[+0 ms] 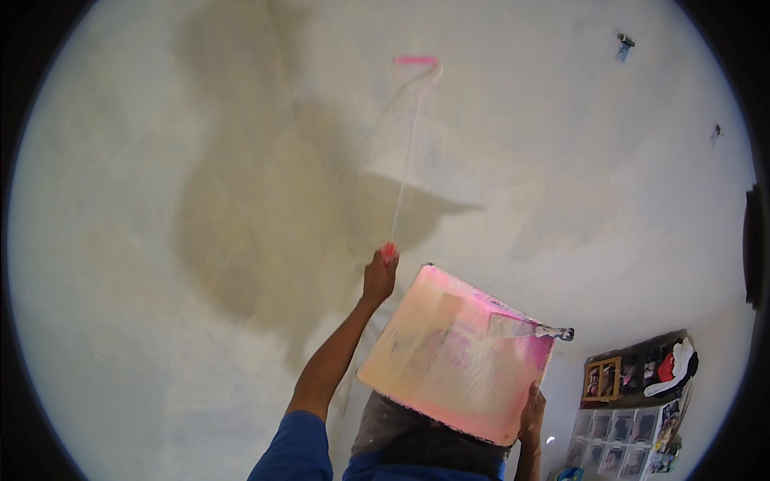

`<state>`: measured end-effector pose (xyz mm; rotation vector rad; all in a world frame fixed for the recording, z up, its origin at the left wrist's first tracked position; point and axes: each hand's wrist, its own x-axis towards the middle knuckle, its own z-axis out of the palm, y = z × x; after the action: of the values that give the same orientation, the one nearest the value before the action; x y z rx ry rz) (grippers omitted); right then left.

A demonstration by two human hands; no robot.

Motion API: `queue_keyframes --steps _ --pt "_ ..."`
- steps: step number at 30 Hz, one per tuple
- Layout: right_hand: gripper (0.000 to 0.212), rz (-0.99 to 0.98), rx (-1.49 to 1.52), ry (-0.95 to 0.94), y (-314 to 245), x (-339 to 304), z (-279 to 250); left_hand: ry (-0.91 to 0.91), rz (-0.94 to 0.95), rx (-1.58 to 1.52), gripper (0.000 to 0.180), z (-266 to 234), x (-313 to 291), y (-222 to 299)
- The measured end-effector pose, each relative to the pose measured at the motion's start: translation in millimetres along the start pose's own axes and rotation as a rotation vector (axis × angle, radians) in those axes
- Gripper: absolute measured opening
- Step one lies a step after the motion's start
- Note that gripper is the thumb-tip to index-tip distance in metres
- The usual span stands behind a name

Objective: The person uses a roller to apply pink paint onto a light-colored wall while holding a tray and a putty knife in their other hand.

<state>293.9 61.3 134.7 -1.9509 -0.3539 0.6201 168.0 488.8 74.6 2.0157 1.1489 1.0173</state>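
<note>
My left hand [379, 272] is raised overhead and closed around the pink grip of a long thin pole. The pole runs up to a pink paint roller [416, 60] that lies against the pale ceiling. My right hand [532, 413] grips the lower right edge of a flat square board [441, 361] smeared with pink and cream paint, held tilted in front of me. A small scraper [549, 329] rests on the board's upper right edge, its tip sticking out past it. A blue sleeve [297, 453] covers my left upper arm.
A large darker patch [241, 216] spreads over the ceiling left of the roller, with the roller's shadow beside it. Two small dark fittings [624, 44] [715, 132] sit on the ceiling at upper right. A shelf with pictures and clothing [634, 401] stands at lower right.
</note>
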Motion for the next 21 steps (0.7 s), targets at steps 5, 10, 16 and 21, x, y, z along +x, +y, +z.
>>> queue_keyframes --steps 5,10,16,21 --pt "0.065 0.003 0.044 -0.001 4 3 0 0.006 0.033 -0.012 0.045 -3 26 18" --pt "0.065 -0.031 0.061 0.011 -1 1 3 -0.109 -0.138 0.069 0.047 6 -25 -17" --pt "0.066 -0.03 0.094 -0.004 3 2 5 0.03 0.08 0.013 0.044 -2 3 -6" --pt "0.065 -0.026 0.039 0.021 7 3 3 0.052 0.092 -0.028 0.041 -5 47 36"
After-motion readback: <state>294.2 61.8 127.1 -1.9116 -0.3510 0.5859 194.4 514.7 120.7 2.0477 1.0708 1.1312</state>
